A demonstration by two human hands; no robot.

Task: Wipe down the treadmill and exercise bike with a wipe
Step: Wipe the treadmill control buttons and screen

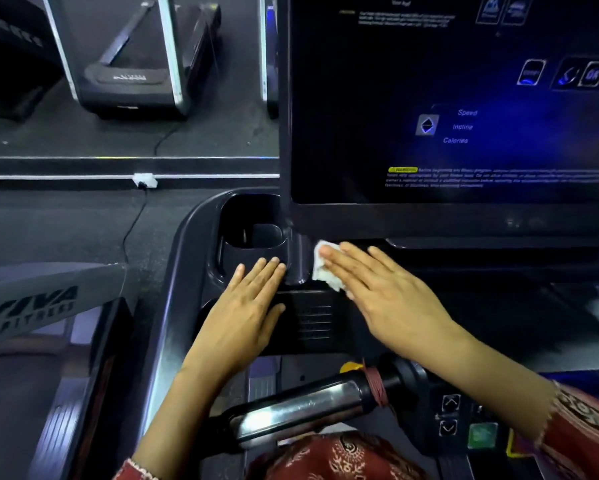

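1. The right hand (388, 292) lies flat with its fingers straight and together. It presses a crumpled white wipe (322, 271) onto the dark treadmill console (180, 282). No finger curls round the wipe.
2. The wipe sits on the console's upper surface just below the lower left corner of the screen (464, 98). Most of it shows past the fingertips, and the rest is under the fingers.
3. The left hand (246, 306) holds nothing. It rests palm down on the console with its fingers extended, and its fingertips touch the near edge of the cup holder (253, 230).
4. A slotted vent grille (313, 323) lies between the two hands, which stay apart from each other.
5. The screen is dark with a blue glow and shows the words Speed, Incline and Calories.
6. Nearer the person, a chrome-faced handlebar grip (301, 410) runs across below the hands, with red thread (374, 382) wound round its right end.
7. Right of the grip are two arrow buttons (449, 415), one above the other, and a green button (482, 434).
8. The right wrist wears a red patterned sleeve (585, 417).
9. At the left, a grey panel (42, 303) reads VIVA FITNESS.
10. On the floor beyond, a black cable (135, 220) runs up to a white plug (145, 180). Farther back stands a second treadmill (135, 81).
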